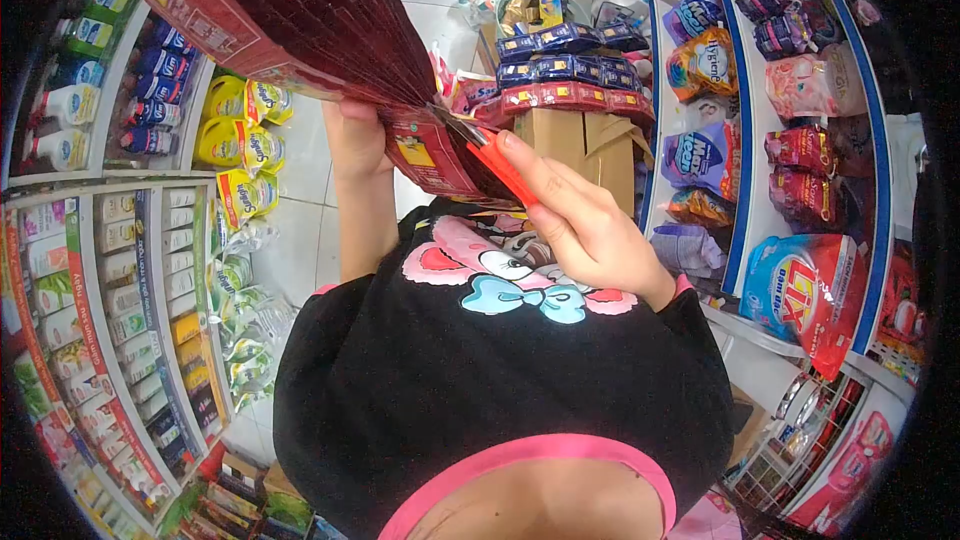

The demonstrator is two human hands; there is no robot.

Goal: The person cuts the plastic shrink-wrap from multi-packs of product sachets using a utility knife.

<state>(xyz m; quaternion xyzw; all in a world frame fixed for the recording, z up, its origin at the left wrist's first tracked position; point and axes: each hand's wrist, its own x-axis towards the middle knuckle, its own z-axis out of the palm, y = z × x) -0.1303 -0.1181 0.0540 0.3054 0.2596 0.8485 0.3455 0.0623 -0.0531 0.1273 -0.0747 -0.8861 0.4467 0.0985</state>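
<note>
Hands (592, 225) curled, gripping maroon packets (330, 20), red cutter (507, 172)

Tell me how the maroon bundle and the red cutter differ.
The maroon bundle is broad and made of many stacked layers; the cutter is slim, with a narrow blade.
The bundle is dark, with printed yellow patches; the cutter's handle is plain bright red.
The left hand supports the bundle; the right hand grips the cutter.
Both are reddish and held up in front of the body.

A tan cardboard box (556, 145) carries rows of small glossy dark-blue packets (570, 70) and red packets (572, 99) (the red ones nearest the person); white blue-edged shelves (880, 170) hold plump plastic pouches (800, 152).
</note>
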